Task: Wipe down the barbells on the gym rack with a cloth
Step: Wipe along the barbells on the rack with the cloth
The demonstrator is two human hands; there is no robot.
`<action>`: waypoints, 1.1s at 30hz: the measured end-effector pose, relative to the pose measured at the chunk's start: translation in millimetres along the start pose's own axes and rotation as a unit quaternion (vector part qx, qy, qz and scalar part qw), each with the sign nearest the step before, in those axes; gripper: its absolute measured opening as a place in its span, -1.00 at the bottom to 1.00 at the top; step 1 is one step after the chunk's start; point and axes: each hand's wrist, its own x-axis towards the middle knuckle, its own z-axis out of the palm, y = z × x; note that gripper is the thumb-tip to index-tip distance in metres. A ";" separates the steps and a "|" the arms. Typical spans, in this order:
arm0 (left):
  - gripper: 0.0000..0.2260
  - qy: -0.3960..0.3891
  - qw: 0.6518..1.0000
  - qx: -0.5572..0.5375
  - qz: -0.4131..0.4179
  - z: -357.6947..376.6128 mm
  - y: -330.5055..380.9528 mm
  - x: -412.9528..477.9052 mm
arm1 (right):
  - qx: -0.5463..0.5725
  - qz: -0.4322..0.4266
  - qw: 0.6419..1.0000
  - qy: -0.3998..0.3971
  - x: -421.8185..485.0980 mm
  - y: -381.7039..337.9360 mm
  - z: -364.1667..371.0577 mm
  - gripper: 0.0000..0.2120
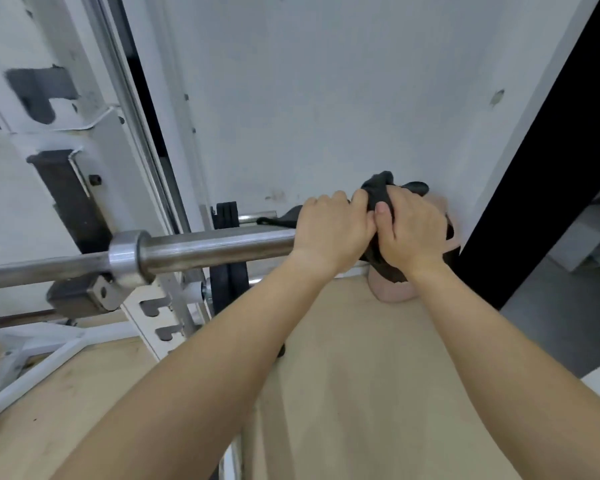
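A steel barbell (215, 249) lies across the white rack (84, 140), its thick sleeve pointing right past a collar. My left hand (333, 230) grips the sleeve near its right end, fingers curled over the top. Right beside it, my right hand (413, 230) holds a dark cloth (378, 192) bunched around the tip of the sleeve. The sleeve's end is hidden under the cloth and both hands.
Black weight plates (227, 216) hang on a short peg behind the bar. A white wall (326, 98) stands close behind, and a black post (534, 185) rises at the right. A wooden platform floor (343, 375) lies below. A beige rounded object (392, 292) sits under the cloth.
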 end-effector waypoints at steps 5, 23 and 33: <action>-0.71 -0.110 0.991 -0.073 -0.012 3.6 30.3 45.5 | -0.013 0.040 0.999 0.004 11.1 35.6 -10.6 -0.64; -0.66 0.043 0.993 0.032 -0.103 -22.6 -121.8 -100.3 | -0.013 -0.125 0.987 -0.097 9.1 -168.4 12.2 -0.60; -0.83 0.347 0.761 -0.261 -0.483 7.1 -57.2 -141.2 | 0.098 -0.266 0.947 -0.155 16.2 -226.2 17.4 -0.60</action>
